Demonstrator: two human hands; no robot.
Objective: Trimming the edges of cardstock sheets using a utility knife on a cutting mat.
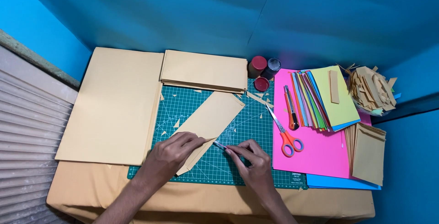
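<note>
Fingers of the left hand [176, 153] are pinning the thin, floppy tan strip [210, 123] flat near its edge, while the right hand [250, 160] is pinching a small cutter [221, 145].

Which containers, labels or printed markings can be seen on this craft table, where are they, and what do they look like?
Cutting mat: table centre, green rectangle with white grid; small white printed marking at its near right corner.
Three small jars: behind the mat, round, two red-lidded, one dark-lidded.
No screens or signs.
</note>
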